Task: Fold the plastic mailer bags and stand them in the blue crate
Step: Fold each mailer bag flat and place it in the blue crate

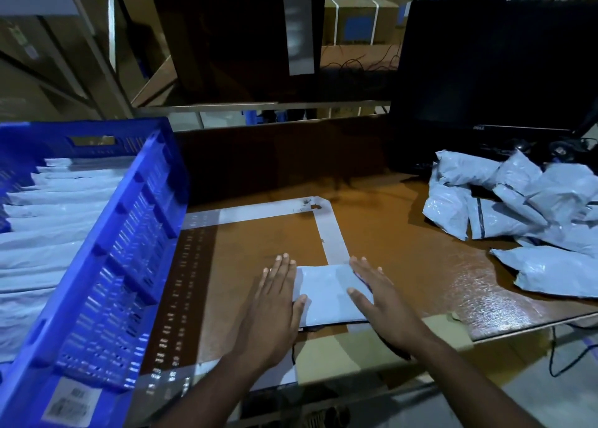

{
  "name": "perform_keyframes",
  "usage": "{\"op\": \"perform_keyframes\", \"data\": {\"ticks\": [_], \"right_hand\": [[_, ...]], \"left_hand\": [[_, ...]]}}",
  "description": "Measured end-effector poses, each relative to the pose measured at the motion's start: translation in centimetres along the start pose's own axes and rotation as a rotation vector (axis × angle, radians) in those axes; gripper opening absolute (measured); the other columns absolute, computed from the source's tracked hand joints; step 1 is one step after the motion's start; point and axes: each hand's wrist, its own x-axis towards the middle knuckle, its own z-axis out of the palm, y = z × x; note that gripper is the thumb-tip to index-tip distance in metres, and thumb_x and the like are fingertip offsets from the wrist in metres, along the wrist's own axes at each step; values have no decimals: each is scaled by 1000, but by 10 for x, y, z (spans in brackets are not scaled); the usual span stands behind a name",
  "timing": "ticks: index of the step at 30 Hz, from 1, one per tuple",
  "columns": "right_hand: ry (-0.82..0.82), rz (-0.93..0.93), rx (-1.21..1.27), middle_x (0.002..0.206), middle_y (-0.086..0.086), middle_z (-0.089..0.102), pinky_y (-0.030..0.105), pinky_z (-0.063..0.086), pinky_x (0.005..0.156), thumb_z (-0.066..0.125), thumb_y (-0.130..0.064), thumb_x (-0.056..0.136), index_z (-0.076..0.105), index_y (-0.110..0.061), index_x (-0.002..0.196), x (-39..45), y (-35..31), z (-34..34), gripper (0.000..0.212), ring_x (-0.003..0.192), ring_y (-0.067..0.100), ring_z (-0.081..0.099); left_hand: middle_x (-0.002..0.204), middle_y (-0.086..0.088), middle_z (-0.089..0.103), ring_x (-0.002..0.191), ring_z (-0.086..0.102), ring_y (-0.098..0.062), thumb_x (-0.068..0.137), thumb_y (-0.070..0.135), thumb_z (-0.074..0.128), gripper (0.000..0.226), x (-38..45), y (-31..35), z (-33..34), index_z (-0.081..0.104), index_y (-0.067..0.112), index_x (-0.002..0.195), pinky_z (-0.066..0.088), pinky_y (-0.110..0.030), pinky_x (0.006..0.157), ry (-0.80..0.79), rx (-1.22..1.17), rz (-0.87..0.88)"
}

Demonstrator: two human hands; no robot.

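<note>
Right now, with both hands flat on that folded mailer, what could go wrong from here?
1. The folded mailer lies near the table's front edge; a push from the left hand or right hand might slide it off.
2. Slick plastic may spring open once the pressure lifts.
3. The blue crate already holds a dense row of standing bags, so squeezing in another may topple or crumple them.
</note>
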Motion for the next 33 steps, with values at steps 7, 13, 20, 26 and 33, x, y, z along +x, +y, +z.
{"op": "perform_keyframes", "data": {"ticks": [7,13,20,26,33], "right_hand": [[38,-341,-488,164,-8,18,39,3,123,19,-41,106,27,-21,158,-10,2,42,56,152,3,0],[89,-325,-576,161,-2,31,41,10,120,22,-37,106,34,-15,155,-10,4,47,55,152,12,16],[35,-299,-426,160,-17,21,32,1,123,19,-46,104,30,-24,157,-12,-7,37,58,150,-4,6],[191,-249,-397,135,-16,58,32,29,105,31,-40,102,62,-31,131,13,-26,27,43,129,4,44],[139,-311,-525,156,0,43,26,9,121,32,-35,106,46,-18,149,9,-17,44,48,144,11,36]], "left_hand": [[168,6,-4,154,-10,-4,103,55,9,70,-23,6,13,6,18,163,-3,-33,125,-84,92,154],[167,8,-14,151,-20,-2,96,64,-10,80,-20,9,7,-4,21,163,-4,-35,127,-130,107,128],[168,10,-9,152,-16,0,96,62,-3,77,-20,11,9,-1,23,163,-6,-31,126,-124,66,86],[139,17,54,133,44,-7,102,54,13,56,4,14,-10,55,34,134,26,-26,108,33,45,62],[169,6,10,154,12,-6,100,55,1,72,9,5,8,16,22,162,6,-30,127,-39,55,70]]}}
